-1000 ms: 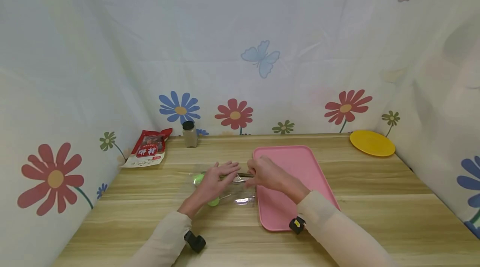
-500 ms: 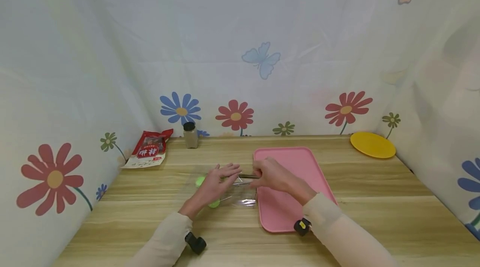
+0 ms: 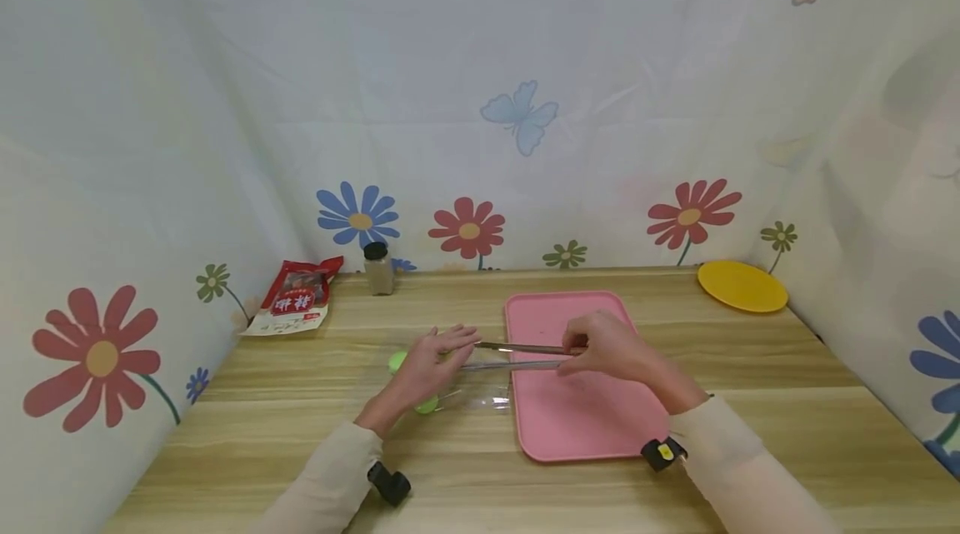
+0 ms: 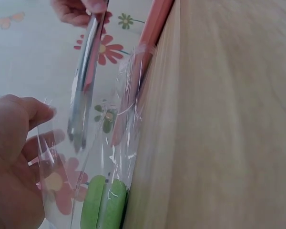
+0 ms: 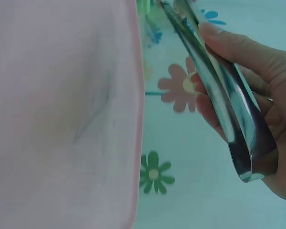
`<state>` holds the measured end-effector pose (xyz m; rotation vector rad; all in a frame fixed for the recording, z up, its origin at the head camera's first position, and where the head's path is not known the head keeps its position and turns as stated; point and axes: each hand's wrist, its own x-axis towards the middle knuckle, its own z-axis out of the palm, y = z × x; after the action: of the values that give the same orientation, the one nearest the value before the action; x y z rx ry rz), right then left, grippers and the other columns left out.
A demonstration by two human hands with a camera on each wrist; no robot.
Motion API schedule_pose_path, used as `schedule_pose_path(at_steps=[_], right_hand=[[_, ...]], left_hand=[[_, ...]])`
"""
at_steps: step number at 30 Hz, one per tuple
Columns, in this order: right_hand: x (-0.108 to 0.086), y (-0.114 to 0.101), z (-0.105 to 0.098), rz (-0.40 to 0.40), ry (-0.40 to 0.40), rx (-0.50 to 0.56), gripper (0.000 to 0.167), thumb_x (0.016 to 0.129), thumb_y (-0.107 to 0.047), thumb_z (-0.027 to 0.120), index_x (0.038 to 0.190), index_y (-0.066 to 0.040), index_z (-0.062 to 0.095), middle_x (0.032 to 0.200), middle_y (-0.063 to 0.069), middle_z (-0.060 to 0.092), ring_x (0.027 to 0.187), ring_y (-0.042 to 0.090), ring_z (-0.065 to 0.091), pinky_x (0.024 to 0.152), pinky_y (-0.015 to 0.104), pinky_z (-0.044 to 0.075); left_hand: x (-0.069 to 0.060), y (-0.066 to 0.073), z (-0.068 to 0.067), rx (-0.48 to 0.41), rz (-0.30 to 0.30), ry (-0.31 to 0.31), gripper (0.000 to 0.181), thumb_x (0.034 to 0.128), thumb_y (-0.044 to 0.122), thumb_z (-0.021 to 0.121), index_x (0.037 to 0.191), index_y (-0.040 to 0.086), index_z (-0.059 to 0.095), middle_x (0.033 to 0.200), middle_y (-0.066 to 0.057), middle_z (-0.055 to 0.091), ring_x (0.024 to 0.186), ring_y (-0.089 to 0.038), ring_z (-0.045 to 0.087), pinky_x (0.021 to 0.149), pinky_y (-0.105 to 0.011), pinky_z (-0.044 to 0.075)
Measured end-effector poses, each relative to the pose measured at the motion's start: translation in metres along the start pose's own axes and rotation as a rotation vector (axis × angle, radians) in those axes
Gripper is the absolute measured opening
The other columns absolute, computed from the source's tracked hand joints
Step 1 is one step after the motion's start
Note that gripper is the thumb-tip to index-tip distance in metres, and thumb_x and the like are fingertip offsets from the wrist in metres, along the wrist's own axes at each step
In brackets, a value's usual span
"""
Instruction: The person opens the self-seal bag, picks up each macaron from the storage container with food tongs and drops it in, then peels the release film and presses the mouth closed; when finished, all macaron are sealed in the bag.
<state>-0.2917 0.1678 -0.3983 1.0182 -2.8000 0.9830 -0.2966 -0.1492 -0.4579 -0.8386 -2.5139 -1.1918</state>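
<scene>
My right hand (image 3: 618, 353) grips silver metal tongs (image 3: 528, 365), fingers and thumb around their arms near the bent end (image 5: 250, 162). The tongs reach left across the pink tray (image 3: 581, 426) to my left hand (image 3: 423, 366). That hand lies with fingers extended over a clear plastic bag (image 3: 480, 396); in the left wrist view its thumb touches the film and other fingers show through it. Two green rounded pieces (image 4: 93, 202) lie at the bag's far end from the tongs. In that view the tongs' tips (image 4: 77, 138) appear within or behind the film; I cannot tell which.
At the back left lie a red and white food packet (image 3: 296, 298) and a jar with a black lid (image 3: 380, 271). A yellow plate (image 3: 742, 286) is at the back right. A patterned cloth (image 3: 465, 101) hangs around the wooden table (image 3: 420, 467).
My right hand has moved right over the tray with the tongs, and more of their length shows between the hands. My left hand has stayed nearly in place.
</scene>
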Motion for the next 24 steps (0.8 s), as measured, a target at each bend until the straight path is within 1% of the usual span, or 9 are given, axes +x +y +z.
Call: schedule_pose_path(at_steps=[4,5,6,9,11,14,17,20,24], right_hand=[[-0.022,0.013,-0.014,-0.009,-0.055,0.002,0.055,0.082,-0.014,0.084,0.127,0.008,0.062,0.092,0.007,0.069,0.080,0.013,0.063,0.073,0.026,0.056],[-0.027,0.016,-0.017,-0.019,-0.067,-0.022,0.055,0.084,-0.015,0.082,0.129,0.009,0.060,0.091,0.006,0.067,0.080,0.014,0.062,0.072,0.026,0.055],[-0.032,0.019,-0.020,-0.031,-0.079,-0.047,0.052,0.087,-0.014,0.080,0.129,0.009,0.061,0.091,0.005,0.065,0.080,0.014,0.060,0.071,0.026,0.054],[-0.044,0.029,-0.029,-0.077,-0.106,-0.136,0.027,0.092,-0.009,0.071,0.115,0.006,0.068,0.085,0.000,0.055,0.077,0.013,0.050,0.066,0.027,0.046],[-0.049,0.035,-0.036,-0.072,-0.116,-0.158,0.012,0.093,-0.002,0.066,0.104,0.002,0.069,0.081,-0.001,0.051,0.074,0.013,0.046,0.063,0.028,0.042],[-0.055,0.043,-0.048,0.013,-0.090,-0.157,0.009,0.094,0.003,0.061,0.101,0.004,0.067,0.083,0.000,0.053,0.075,0.014,0.047,0.064,0.028,0.043],[-0.061,0.051,-0.060,0.138,-0.011,-0.139,0.008,0.095,0.002,0.058,0.097,0.006,0.065,0.077,0.002,0.053,0.069,0.015,0.048,0.058,0.029,0.043],[-0.068,0.058,-0.069,0.242,0.061,-0.131,0.009,0.094,0.002,0.058,0.087,0.005,0.063,0.068,0.002,0.051,0.060,0.015,0.047,0.051,0.029,0.040],[-0.077,0.068,-0.073,0.353,0.083,-0.163,0.016,0.092,-0.003,0.061,0.077,0.001,0.061,0.062,0.002,0.050,0.053,0.014,0.046,0.047,0.029,0.040]], left_hand=[[-0.001,-0.002,0.000,0.003,-0.005,0.001,0.028,0.1014,0.017,0.061,0.126,0.008,0.070,0.135,-0.012,0.062,0.135,-0.034,0.048,0.117,-0.062,0.017],[-0.001,-0.003,0.000,0.004,-0.007,0.001,0.028,0.1013,0.017,0.061,0.126,0.008,0.070,0.135,-0.012,0.062,0.135,-0.034,0.048,0.117,-0.063,0.017],[-0.002,-0.003,0.000,0.006,-0.007,0.003,0.028,0.1011,0.016,0.061,0.126,0.008,0.070,0.136,-0.012,0.062,0.135,-0.035,0.048,0.116,-0.063,0.017],[-0.002,-0.004,-0.001,0.011,-0.010,0.004,0.028,0.1013,0.018,0.061,0.127,0.009,0.070,0.136,-0.013,0.061,0.135,-0.034,0.048,0.115,-0.065,0.018],[-0.002,-0.003,-0.002,0.008,-0.013,0.003,0.029,0.1015,0.019,0.061,0.127,0.009,0.070,0.137,-0.013,0.061,0.136,-0.032,0.048,0.115,-0.065,0.017],[-0.001,-0.002,-0.003,0.001,-0.010,0.000,0.029,0.1016,0.019,0.061,0.127,0.009,0.070,0.136,-0.014,0.061,0.136,-0.030,0.047,0.115,-0.065,0.017],[-0.001,-0.001,-0.002,-0.005,-0.014,-0.005,0.028,0.1011,0.017,0.061,0.127,0.009,0.070,0.137,-0.014,0.061,0.137,-0.030,0.047,0.115,-0.066,0.017],[0.000,0.000,-0.001,-0.008,-0.030,-0.007,0.028,0.1005,0.016,0.062,0.127,0.010,0.070,0.137,-0.014,0.061,0.137,-0.030,0.046,0.115,-0.066,0.016],[0.000,0.000,0.001,-0.008,-0.036,-0.005,0.028,0.1003,0.015,0.063,0.126,0.011,0.071,0.137,-0.011,0.061,0.137,-0.030,0.047,0.115,-0.066,0.016]])
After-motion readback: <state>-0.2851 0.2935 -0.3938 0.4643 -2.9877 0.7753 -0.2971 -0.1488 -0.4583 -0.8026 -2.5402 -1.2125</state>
